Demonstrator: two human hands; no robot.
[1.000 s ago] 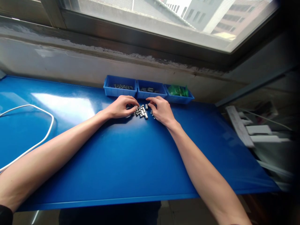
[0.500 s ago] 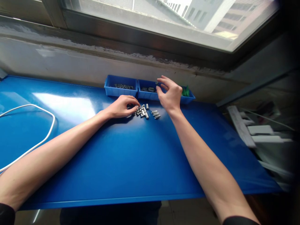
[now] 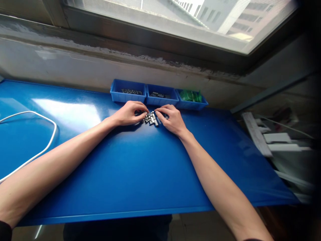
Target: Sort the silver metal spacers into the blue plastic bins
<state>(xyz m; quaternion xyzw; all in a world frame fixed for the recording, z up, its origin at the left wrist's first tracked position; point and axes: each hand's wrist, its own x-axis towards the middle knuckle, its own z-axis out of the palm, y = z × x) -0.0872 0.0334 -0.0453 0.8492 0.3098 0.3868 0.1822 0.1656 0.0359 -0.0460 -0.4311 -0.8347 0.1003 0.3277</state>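
Small pile of metal pins [image 3: 150,118] on the blue table [image 3: 140,174], near its far edge, just in front of the middle tray. My left hand [image 3: 129,113] sits at the pile's left side, fingers curled down, fingertips touching the nearest pins; can't tell if a pin is pinched. My right hand [image 3: 172,118] lies palm down at the pile's right side, fingers together and stretched left over some pins, touching them, no clear clamp on any. Behind: three blue trays in a row against the wall, left tray [image 3: 127,97] and middle tray [image 3: 162,99] with grey metal parts, right tray [image 3: 193,105] with green parts. White cable [image 3: 37,155] loops on the table far left, well apart from my hands
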